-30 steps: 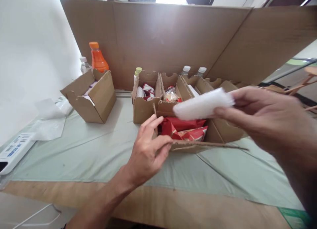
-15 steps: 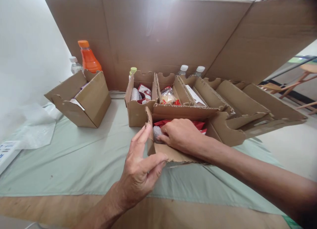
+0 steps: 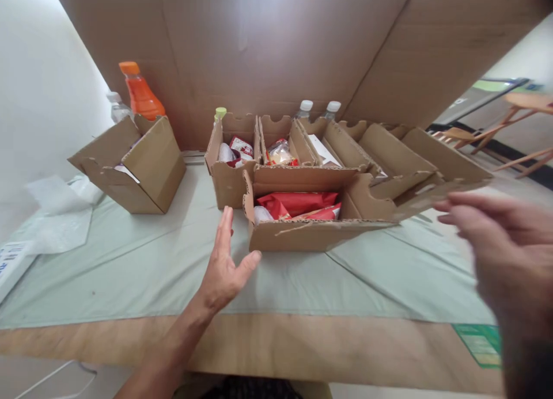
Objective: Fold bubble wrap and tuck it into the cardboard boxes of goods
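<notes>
A cardboard box (image 3: 294, 238) stands lengthwise in front of a row of other boxes. Inside it lie red packets (image 3: 298, 203) and, at its left end, a wrapped whitish thing (image 3: 262, 215). My left hand (image 3: 224, 266) is just left of this box, fingers stretched and thumb apart, holding nothing. Off to the right, my right hand (image 3: 496, 238) hangs in the air past the box's right end. It is somewhat blurred, with its fingers extended and nothing visible in it.
Behind stand several boxes (image 3: 235, 183) with packaged goods and bottles (image 3: 305, 108). At left are another box (image 3: 151, 180), an orange bottle (image 3: 140, 97) and bubble wrap (image 3: 60, 226). A tall cardboard panel (image 3: 276, 48) closes the back. A wooden chair (image 3: 518, 117) is at right.
My right hand has come out of the front box and moved right. My left hand has let go of the box's front left corner and drawn back. The view has tilted down.
</notes>
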Tool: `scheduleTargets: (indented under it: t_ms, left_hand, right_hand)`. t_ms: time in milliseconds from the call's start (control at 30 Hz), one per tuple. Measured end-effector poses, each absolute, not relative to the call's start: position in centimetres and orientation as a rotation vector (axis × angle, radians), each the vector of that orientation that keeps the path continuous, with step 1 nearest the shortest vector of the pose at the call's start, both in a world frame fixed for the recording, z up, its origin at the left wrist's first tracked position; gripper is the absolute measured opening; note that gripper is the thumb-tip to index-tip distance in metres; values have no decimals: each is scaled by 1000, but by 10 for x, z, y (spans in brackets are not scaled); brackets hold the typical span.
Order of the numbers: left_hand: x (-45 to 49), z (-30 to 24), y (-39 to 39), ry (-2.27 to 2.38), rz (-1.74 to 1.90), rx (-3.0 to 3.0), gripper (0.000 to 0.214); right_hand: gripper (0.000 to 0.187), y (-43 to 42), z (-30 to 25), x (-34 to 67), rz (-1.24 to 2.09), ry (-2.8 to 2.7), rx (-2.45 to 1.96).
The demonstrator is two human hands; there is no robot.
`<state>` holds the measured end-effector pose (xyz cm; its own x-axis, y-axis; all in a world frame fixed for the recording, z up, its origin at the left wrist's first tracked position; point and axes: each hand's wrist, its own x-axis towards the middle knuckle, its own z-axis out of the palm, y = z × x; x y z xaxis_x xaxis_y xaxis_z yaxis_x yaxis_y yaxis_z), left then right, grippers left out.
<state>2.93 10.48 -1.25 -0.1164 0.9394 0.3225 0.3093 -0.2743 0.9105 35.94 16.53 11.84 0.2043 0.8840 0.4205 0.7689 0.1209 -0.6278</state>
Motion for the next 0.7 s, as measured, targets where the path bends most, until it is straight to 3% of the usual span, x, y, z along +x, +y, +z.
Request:
scheduleTargets:
  t_ms: [133, 267, 433, 600, 700]
  left_hand:
    - [51, -24, 128, 1262, 1340, 1484, 97]
    - [60, -23, 106, 1213, 1387, 1422, 91]
    - [26, 8, 39, 1379, 1459, 1413, 65]
    - [31, 85, 73, 1183, 1705, 1613, 77]
    - [67, 92, 87, 1060, 1672, 1737, 83]
  right_hand:
    - [71, 167, 41, 350, 641, -1595, -1481]
    - [68, 147, 7, 314, 737, -1600, -1366]
    - [50, 96, 52, 292, 675, -1739, -1286]
    - [50, 110, 118, 287, 720, -1663, -1080]
    - [43, 101, 121, 303, 530, -1416, -1103]
